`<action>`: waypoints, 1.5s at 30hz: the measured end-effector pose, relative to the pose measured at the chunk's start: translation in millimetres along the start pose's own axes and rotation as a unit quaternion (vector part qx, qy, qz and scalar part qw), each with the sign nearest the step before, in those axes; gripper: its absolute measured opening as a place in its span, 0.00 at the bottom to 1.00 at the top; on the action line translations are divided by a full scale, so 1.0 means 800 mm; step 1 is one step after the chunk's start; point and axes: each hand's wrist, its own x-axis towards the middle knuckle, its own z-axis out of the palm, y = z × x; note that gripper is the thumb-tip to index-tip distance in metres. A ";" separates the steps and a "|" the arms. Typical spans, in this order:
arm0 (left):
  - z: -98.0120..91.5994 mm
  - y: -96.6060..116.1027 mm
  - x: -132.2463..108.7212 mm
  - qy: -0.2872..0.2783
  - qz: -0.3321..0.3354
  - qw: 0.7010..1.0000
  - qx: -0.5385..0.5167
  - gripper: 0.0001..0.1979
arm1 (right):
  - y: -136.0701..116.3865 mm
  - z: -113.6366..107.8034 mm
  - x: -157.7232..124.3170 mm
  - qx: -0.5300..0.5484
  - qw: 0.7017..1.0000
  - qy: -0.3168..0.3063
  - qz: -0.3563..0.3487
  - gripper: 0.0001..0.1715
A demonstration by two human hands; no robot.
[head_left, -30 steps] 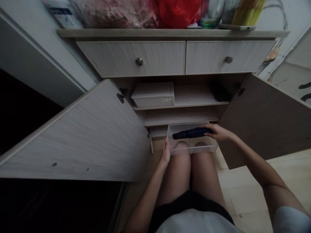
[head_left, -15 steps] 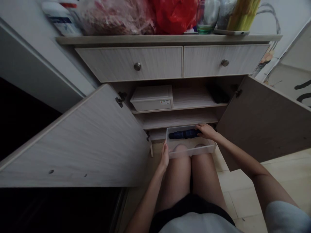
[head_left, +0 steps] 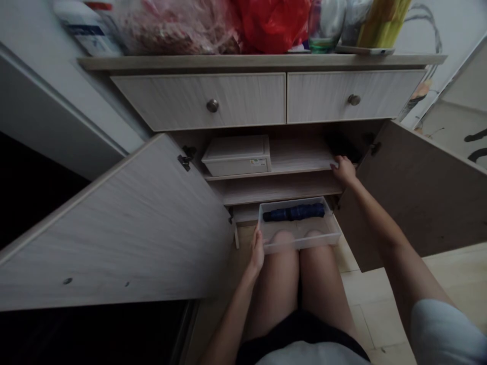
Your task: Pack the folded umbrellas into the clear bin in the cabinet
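Note:
A clear plastic bin (head_left: 300, 242) rests on my knees in front of an open wooden cabinet. A folded dark blue umbrella (head_left: 293, 212) lies inside it along the far side. My left hand (head_left: 257, 250) grips the bin's left end. My right hand (head_left: 344, 170) reaches up to the right end of the upper shelf (head_left: 297, 157), fingers curled near a dark object (head_left: 342, 146) in the shadowed corner. Whether the fingers hold that object is not visible.
Both cabinet doors stand open: the left door (head_left: 125, 228) and the right door (head_left: 418, 192). A white box (head_left: 236, 154) sits on the upper shelf. Two shut drawers (head_left: 281, 99) are above. Bags, a glass and bottles crowd the cabinet top (head_left: 266, 30).
My right hand let go of the umbrella, which now lies in the bin, and rose to the right end of the upper shelf. My left hand kept its hold on the bin.

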 end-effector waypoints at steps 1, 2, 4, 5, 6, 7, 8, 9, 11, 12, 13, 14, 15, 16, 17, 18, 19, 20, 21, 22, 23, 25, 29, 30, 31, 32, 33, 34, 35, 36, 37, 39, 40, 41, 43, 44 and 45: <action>0.000 0.000 0.000 -0.002 0.002 1.000 0.002 0.51 | 0.006 -0.001 0.016 -0.030 0.999 -0.002 0.027 0.25; 0.001 0.001 -0.001 -0.002 0.005 1.000 0.005 0.52 | 0.011 -0.001 0.029 -0.057 0.997 -0.011 0.048 0.26; 0.001 0.000 -0.002 -0.001 0.009 1.000 0.011 0.51 | 0.016 0.001 0.049 -0.090 0.992 -0.033 0.077 0.28; 0.001 0.000 -0.003 0.002 0.011 1.000 0.015 0.50 | 0.017 0.003 0.056 -0.097 0.991 -0.043 0.086 0.27; 0.001 -0.001 -0.003 0.005 0.013 1.000 0.019 0.50 | 0.018 0.006 0.062 -0.101 0.989 -0.053 0.093 0.27; 0.001 -0.001 -0.003 0.008 0.014 1.000 0.022 0.49 | 0.018 0.009 0.066 -0.102 0.988 -0.061 0.099 0.26; 0.001 -0.001 -0.002 0.010 0.014 1.000 0.025 0.50 | 0.018 0.013 0.069 -0.104 0.987 -0.068 0.104 0.25; 0.001 -0.001 -0.002 0.011 0.014 1.000 0.026 0.50 | 0.018 0.017 0.071 -0.107 0.986 -0.072 0.109 0.24; 0.001 -0.001 -0.001 0.007 0.013 1.000 0.023 0.51 | 0.017 0.022 0.073 -0.114 0.984 -0.069 0.115 0.25; 0.001 -0.001 0.000 0.006 0.012 1.000 0.021 0.52 | 0.016 0.024 0.074 -0.118 0.984 -0.064 0.117 0.26; 0.000 -0.001 0.001 0.006 0.010 1.000 0.020 0.51 | 0.015 0.025 0.074 -0.123 0.984 -0.059 0.118 0.27; 0.000 -0.002 0.001 0.006 0.009 1.000 0.019 0.51 | 0.014 0.026 0.075 -0.128 0.983 -0.055 0.117 0.27; 0.000 -0.002 0.002 0.006 0.007 1.000 0.018 0.50 | 0.013 0.027 0.075 -0.131 0.983 -0.051 0.117 0.27; 0.000 -0.003 0.002 0.006 0.005 1.000 0.017 0.49 | 0.013 0.027 0.075 -0.131 0.983 -0.050 0.119 0.27; 0.000 -0.004 0.002 0.007 0.004 1.000 0.015 0.47 | 0.012 0.028 0.074 -0.125 0.983 -0.049 0.124 0.28; 0.000 -0.005 0.002 0.007 0.004 1.000 0.014 0.46 | 0.011 0.028 0.074 -0.110 0.984 -0.047 0.132 0.29; 0.001 -0.006 0.001 0.007 0.007 1.000 0.013 0.45 | 0.011 0.028 0.072 -0.089 0.985 -0.045 0.144 0.31; 0.001 -0.007 0.001 0.008 0.011 1.000 0.013 0.44 | 0.011 0.028 0.071 -0.069 0.985 -0.044 0.155 0.32; 0.001 -0.007 0.000 0.009 0.015 1.000 0.013 0.43 | 0.012 0.027 0.070 -0.047 0.984 -0.040 0.166 0.33; 0.001 -0.006 -0.001 0.011 0.020 1.000 0.013 0.42 | 0.013 0.026 0.068 -0.024 0.984 -0.032 0.176 0.33; 0.002 -0.005 -0.001 0.012 0.023 1.000 0.013 0.42 | 0.014 0.024 0.066 0.003 0.982 -0.020 0.187 0.32; 0.002 -0.003 -0.002 0.012 0.023 1.000 0.015 0.42 | 0.016 0.021 0.061 0.072 0.977 0.017 0.201 0.29; 0.001 0.001 -0.002 0.007 0.008 1.000 0.014 0.44 | 0.021 0.012 0.032 0.281 0.940 0.076 0.178 0.20; 0.001 0.001 -0.002 0.005 0.004 1.000 0.013 0.44 | 0.021 0.010 0.019 0.339 0.925 0.073 0.157 0.21; 0.001 0.002 -0.002 0.002 0.002 1.000 0.012 0.44 | 0.021 0.006 0.004 0.391 0.909 0.059 0.131 0.24; 0.001 0.002 -0.002 0.000 0.001 1.000 0.011 0.45 | 0.020 0.002 -0.013 0.435 0.894 0.037 0.101 0.27; 0.001 0.002 -0.002 -0.003 0.002 1.000 0.010 0.46 | 0.019 -0.004 -0.032 0.467 0.881 0.010 0.070 0.29; 0.001 0.002 -0.002 -0.005 0.006 1.000 0.010 0.47 | 0.017 -0.010 -0.051 0.488 0.872 -0.018 0.042 0.32; 0.001 0.001 -0.002 -0.006 0.011 1.000 0.010 0.48 | 0.014 -0.018 -0.070 0.500 0.865 -0.043 0.018 0.33; 0.001 0.001 -0.002 -0.006 0.016 1.000 0.011 0.50 | 0.011 -0.026 -0.088 0.506 0.860 -0.068 -0.003 0.34; 0.001 0.000 -0.002 -0.006 0.021 1.000 0.010 0.50 | 0.008 -0.034 -0.104 0.506 0.857 -0.095 -0.021 0.34; 0.002 -0.001 -0.001 -0.004 0.024 1.000 0.006 0.49 | 0.001 -0.047 -0.131 0.497 0.851 -0.162 -0.050 0.34; 0.002 -0.002 -0.001 -0.001 0.024 1.000 0.004 0.48 | -0.003 -0.051 -0.142 0.490 0.847 -0.200 -0.060 0.34; 0.002 -0.002 -0.001 0.003 0.024 1.000 0.003 0.47 | -0.007 -0.054 -0.151 0.482 0.841 -0.235 -0.068 0.33; 0.002 -0.002 -0.001 0.009 0.030 0.999 0.009 0.44 | -0.014 -0.051 -0.164 0.467 0.829 -0.294 -0.089 0.32; 0.002 -0.001 -0.002 0.012 0.037 0.999 0.016 0.43 | -0.017 -0.047 -0.169 0.459 0.824 -0.316 -0.102 0.31; 0.002 0.000 -0.003 0.013 0.045 0.999 0.023 0.42 | -0.020 -0.042 -0.173 0.451 0.821 -0.330 -0.116 0.31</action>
